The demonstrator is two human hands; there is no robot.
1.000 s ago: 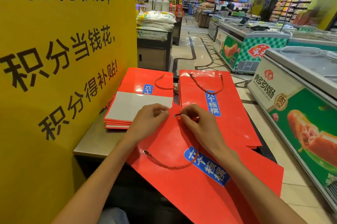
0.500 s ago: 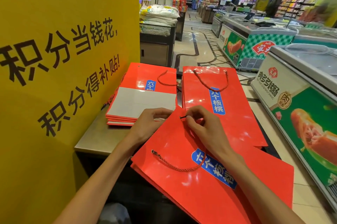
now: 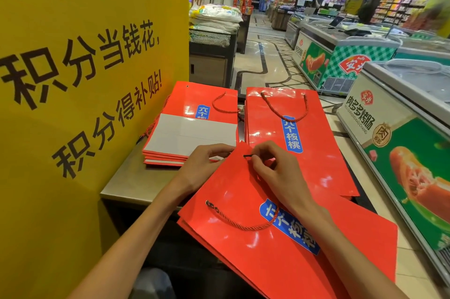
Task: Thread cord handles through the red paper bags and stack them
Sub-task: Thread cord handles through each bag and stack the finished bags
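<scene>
The red bag [image 3: 267, 238] is laid slantwise over the tabletop [image 3: 126, 182] edge. At its far corner, the black cord tip [image 3: 247, 156] is pinched by right hand [image 3: 275, 172] fingers, pointing leftward toward the left hand [image 3: 202, 165], which grips that corner.

Yellow sign [image 3: 85, 79] left, freezers [image 3: 401, 116] right, tiled aisle [image 3: 263, 67].
</scene>
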